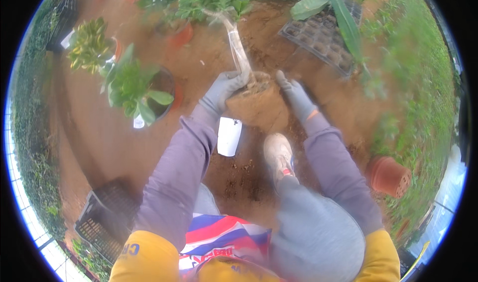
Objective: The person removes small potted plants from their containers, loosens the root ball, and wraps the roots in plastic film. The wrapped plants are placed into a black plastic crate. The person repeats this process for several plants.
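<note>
A plant with a pale thick stem (pixel 238 48) and green leaves on top stands in a soil root ball (pixel 256 105) on the bare earth. My left hand (pixel 223 89), in a grey glove, grips the base of the stem where it meets the root ball. My right hand (pixel 295 94), also gloved, presses flat against the right side of the root ball. Both sleeves are purple. My white shoe (pixel 279 152) is planted just below the root ball.
A white tag or cup (pixel 229 136) lies beside my left arm. Potted green plants (pixel 134 85) stand at left, a terracotta pot (pixel 388 175) lies at right, black seedling trays (pixel 318 38) at upper right and black crates (pixel 104 217) at lower left. Grass borders the right.
</note>
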Available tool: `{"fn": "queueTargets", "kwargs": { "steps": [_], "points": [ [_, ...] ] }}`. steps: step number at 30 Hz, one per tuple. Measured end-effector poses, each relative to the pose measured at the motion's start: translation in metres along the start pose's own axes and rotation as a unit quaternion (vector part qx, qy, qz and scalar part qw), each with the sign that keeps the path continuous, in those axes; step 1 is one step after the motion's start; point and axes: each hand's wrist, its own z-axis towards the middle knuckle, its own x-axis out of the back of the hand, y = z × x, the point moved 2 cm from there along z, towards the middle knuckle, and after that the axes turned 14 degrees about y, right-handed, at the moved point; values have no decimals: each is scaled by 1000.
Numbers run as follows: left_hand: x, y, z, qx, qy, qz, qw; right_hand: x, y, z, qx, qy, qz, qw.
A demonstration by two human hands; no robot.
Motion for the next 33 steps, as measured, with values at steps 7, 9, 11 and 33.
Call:
{"fn": "queueTargets", "kwargs": {
  "steps": [7, 9, 11, 33],
  "points": [
    [-11, 13, 0, -105, 189, 248, 944, 6, -14, -33, 346, -7, -50, 937],
    [-16, 16, -3, -133, 156, 167, 964, -2, -15, -34, 204, -43, 162, 965],
    [-19, 18, -5, -66, 93, 17, 993, -10, -21, -35, 196, -53, 193, 960],
    [-33, 16, -1, -128, 187, 228, 947, -16, -3, -32, 242, -23, -16, 970]
  ]
}}
